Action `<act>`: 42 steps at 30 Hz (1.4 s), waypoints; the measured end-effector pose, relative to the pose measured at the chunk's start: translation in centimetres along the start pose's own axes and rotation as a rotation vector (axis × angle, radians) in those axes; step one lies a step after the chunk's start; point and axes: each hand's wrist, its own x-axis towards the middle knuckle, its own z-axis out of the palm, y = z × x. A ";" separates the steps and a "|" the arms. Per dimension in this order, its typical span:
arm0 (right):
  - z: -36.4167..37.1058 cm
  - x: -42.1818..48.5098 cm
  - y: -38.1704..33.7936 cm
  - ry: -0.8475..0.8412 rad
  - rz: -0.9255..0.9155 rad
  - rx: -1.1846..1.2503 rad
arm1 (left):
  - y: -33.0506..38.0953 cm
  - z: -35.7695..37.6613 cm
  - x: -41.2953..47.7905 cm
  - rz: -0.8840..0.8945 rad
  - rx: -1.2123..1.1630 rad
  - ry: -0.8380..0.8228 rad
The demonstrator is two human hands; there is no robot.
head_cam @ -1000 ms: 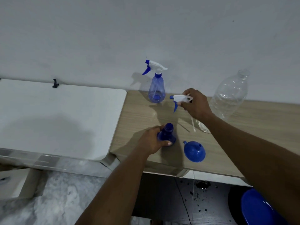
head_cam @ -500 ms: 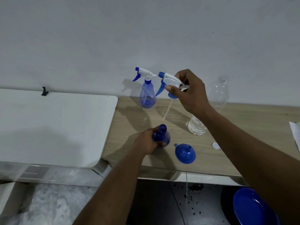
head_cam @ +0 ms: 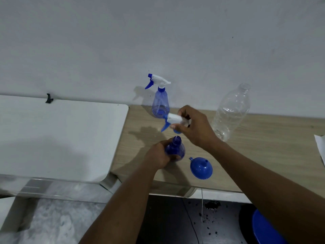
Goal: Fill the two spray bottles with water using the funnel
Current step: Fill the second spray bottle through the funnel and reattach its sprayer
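Right hand point(head_cam: 195, 126): closed on detached sprayer point(head_cam: 173, 120), lower than half a second ago, just above the bottle point(head_cam: 175, 149) at its 12 o'clock. Left hand point(head_cam: 158, 155): wrapped round that bottle, neck open, upright on the desk point(head_cam: 263, 155). Funnel point(head_cam: 201, 167): untouched, spout up, at the bottle's 4 o'clock. Second sprayer bottle point(head_cam: 160, 101): capped, 12 o'clock, by the wall. Water bottle point(head_cam: 232, 111): 2 o'clock. Judgement: sprayer probably heading for the desk, funnel next.
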 end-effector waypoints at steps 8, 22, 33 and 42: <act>2.9 -1.3 3.1 -0.240 -0.121 -0.317 | -0.4 0.4 0.2 0.034 0.000 0.004; 3.2 -1.8 3.2 -0.236 -0.173 -0.482 | 0.2 -0.1 -0.2 0.057 0.091 0.020; 3.6 -1.9 3.7 -0.158 -0.118 -0.526 | -0.1 0.3 0.1 0.017 0.092 0.014; 3.8 -2.2 3.9 -0.132 -0.104 -0.515 | -0.2 0.2 0.2 0.021 0.135 0.012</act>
